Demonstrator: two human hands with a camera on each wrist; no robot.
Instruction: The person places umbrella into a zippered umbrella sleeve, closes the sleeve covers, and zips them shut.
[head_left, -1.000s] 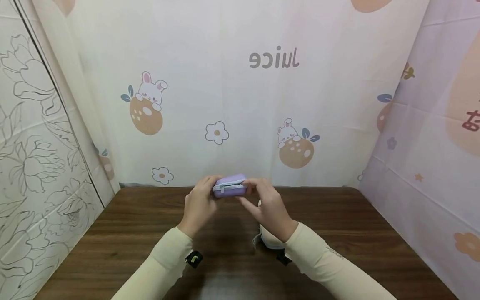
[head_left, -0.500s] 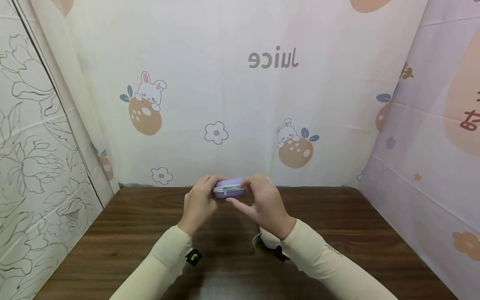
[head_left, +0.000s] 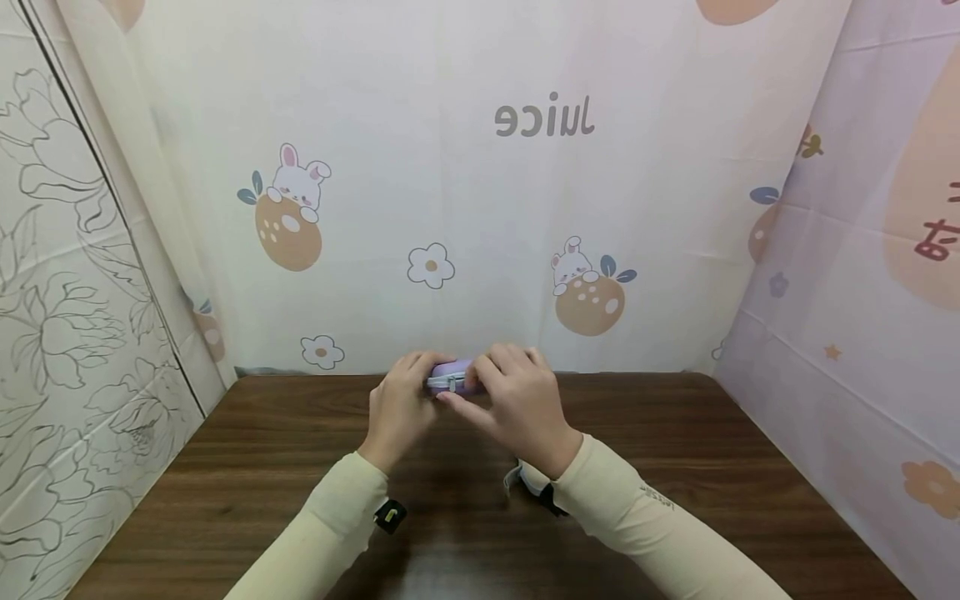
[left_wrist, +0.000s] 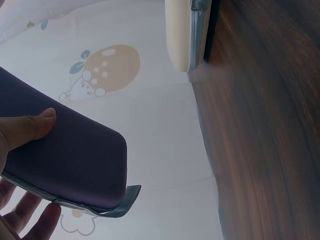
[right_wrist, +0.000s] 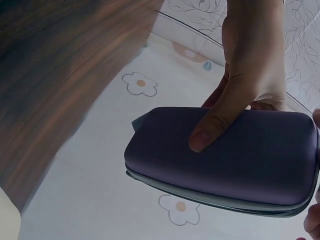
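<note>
A small purple zip case with a pale zipper is held up above the far part of the table. My left hand grips its left end; in the right wrist view the thumb lies flat across the case's smooth side. My right hand is at the other end, thumb under the case and curled fingers at the zipper seam, hiding much of it. A zipper pull shows between the hands. In the left wrist view a fabric tab sticks out from one end of the case.
A cream zip case stands on the brown wooden table, partly covered by the right forearm in the head view. A printed curtain hangs behind the table's far edge, with more printed cloth at both sides.
My right hand has slid left along the purple case toward the zipper pull and now covers more of it. The left hand keeps its grip almost in place.
</note>
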